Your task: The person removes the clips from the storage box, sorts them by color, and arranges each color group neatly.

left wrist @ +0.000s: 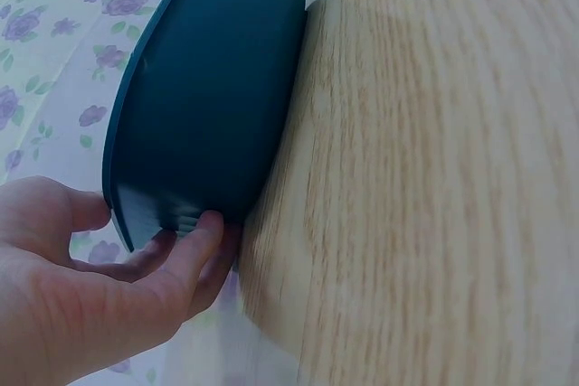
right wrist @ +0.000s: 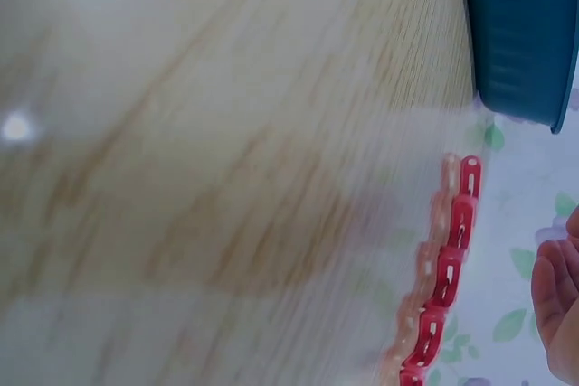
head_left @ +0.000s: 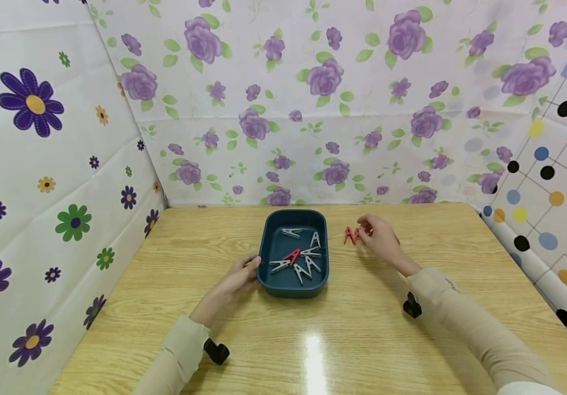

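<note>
A dark blue plastic bin (head_left: 293, 292) stands on the table. Inside lie several grey clothespins (head_left: 279, 265) and one red clothespin (head_left: 292, 256). My left hand (head_left: 238, 277) holds the bin's near left corner; in the left wrist view the thumb is at the rim and the fingers lie against the side wall (left wrist: 208, 88). Right of the bin, red clothespins (right wrist: 448, 273) stand in a row, partly hidden by my right hand (head_left: 379, 237) in the head view. That hand is over them, fingers loosely bent, and the right wrist view shows it apart from the row.
The wooden table (head_left: 204, 236) has a glossy top that mirrors the red row. A purple-flowered cloth (head_left: 254, 123) hangs behind its far edge, with patterned cloths at both sides. Black wrist devices (head_left: 216, 351) sit at both sleeves.
</note>
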`<move>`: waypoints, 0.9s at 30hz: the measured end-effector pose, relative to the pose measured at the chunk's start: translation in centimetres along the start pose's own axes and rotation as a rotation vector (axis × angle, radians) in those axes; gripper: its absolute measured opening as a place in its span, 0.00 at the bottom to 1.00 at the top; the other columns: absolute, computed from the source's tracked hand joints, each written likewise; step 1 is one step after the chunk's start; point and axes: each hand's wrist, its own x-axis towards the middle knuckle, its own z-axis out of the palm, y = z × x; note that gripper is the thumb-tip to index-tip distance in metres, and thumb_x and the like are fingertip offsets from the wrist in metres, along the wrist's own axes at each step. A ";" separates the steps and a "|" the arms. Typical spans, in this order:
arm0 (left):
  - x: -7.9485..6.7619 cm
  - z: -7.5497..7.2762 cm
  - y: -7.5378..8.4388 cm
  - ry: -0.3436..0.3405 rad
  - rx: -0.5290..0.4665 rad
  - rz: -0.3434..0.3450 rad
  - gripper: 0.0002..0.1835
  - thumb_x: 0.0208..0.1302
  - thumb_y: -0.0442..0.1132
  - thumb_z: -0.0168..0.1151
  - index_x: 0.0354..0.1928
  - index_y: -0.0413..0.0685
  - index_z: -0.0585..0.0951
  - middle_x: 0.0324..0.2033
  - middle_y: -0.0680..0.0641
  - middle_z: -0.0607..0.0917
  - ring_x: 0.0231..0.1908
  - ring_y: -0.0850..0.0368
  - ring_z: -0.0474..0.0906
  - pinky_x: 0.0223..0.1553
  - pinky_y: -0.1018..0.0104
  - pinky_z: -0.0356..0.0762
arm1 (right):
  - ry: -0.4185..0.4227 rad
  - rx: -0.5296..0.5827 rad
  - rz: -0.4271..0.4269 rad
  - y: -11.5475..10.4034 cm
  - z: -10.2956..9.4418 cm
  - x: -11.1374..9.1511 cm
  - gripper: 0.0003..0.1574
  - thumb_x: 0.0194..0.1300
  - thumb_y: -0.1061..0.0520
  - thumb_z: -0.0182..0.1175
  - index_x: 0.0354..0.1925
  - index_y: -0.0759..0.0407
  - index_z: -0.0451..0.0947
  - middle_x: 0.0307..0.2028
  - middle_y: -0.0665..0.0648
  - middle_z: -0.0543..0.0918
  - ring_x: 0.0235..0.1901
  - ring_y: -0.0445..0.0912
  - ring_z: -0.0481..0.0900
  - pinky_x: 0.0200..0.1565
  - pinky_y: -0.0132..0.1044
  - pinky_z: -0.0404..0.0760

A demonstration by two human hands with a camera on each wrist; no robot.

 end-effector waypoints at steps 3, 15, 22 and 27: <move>0.0 0.0 -0.1 0.002 -0.006 0.000 0.31 0.77 0.47 0.43 0.73 0.37 0.54 0.67 0.31 0.66 0.64 0.40 0.70 0.53 0.62 0.78 | -0.014 0.018 0.000 -0.3 0.1 0.0 0.09 0.65 0.65 0.58 0.44 0.63 0.79 0.33 0.58 0.83 0.31 0.46 0.79 0.32 0.39 0.80; 0.0 0.0 0.0 -0.002 -0.005 0.005 0.31 0.78 0.46 0.43 0.73 0.36 0.53 0.68 0.31 0.64 0.65 0.39 0.68 0.57 0.58 0.76 | -0.039 0.019 -0.021 -1.5 0.5 0.4 0.08 0.67 0.62 0.57 0.43 0.63 0.80 0.32 0.56 0.83 0.29 0.44 0.79 0.31 0.37 0.80; 0.0 0.0 0.0 0.002 -0.005 0.003 0.31 0.78 0.46 0.43 0.73 0.37 0.54 0.67 0.31 0.66 0.64 0.39 0.69 0.56 0.60 0.77 | -0.006 0.008 -0.082 -2.0 0.8 0.5 0.06 0.66 0.60 0.60 0.41 0.59 0.81 0.28 0.53 0.84 0.25 0.42 0.80 0.26 0.33 0.78; -0.1 0.1 0.0 0.007 -0.005 -0.002 0.31 0.77 0.47 0.44 0.73 0.37 0.55 0.67 0.31 0.67 0.64 0.40 0.70 0.54 0.61 0.78 | -0.018 0.008 -0.073 -2.3 1.1 0.5 0.06 0.67 0.60 0.59 0.41 0.59 0.81 0.29 0.53 0.84 0.26 0.42 0.80 0.28 0.34 0.79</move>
